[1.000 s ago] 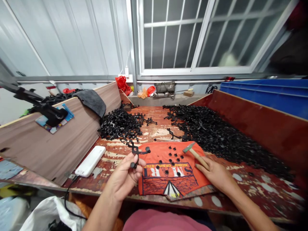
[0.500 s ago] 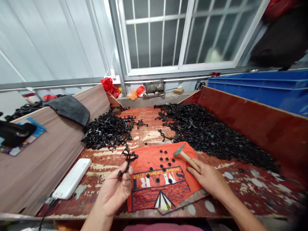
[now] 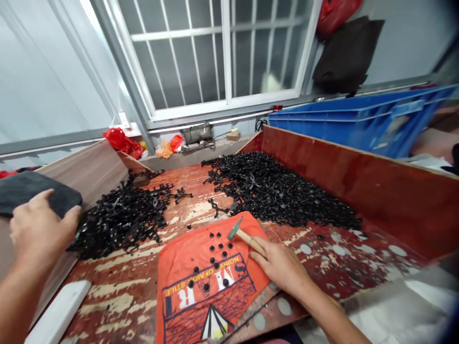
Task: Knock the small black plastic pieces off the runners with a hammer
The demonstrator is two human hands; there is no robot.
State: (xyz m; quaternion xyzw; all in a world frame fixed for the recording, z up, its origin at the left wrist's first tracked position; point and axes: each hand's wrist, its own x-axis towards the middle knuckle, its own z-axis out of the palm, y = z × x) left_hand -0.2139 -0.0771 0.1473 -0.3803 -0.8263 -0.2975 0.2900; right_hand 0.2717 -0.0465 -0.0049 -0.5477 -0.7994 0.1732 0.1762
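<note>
My right hand (image 3: 283,265) grips a small hammer (image 3: 252,242) by its wooden handle. The green head lies low over an orange printed cloth (image 3: 175,260), where several small black round pieces (image 3: 207,287) are scattered. At the far left, my left hand (image 3: 41,229) is raised with fingers apart, above the wooden side board beside a dark grey cloth (image 3: 39,188); whether it touches the cloth I cannot tell. No black part shows in it. Close by on its right is a heap of black branched parts (image 3: 122,215).
A larger pile of small black parts (image 3: 283,196) spreads along the red side board (image 3: 340,177). Beyond that board stands a blue crate (image 3: 322,126). A white rectangular device (image 3: 59,313) lies at the front left. Red plastic bags (image 3: 124,142) sit at the back.
My left hand has moved up and left, and the black branched part it held is gone from it. The view has turned right. My right hand keeps holding the hammer over the orange cloth.
</note>
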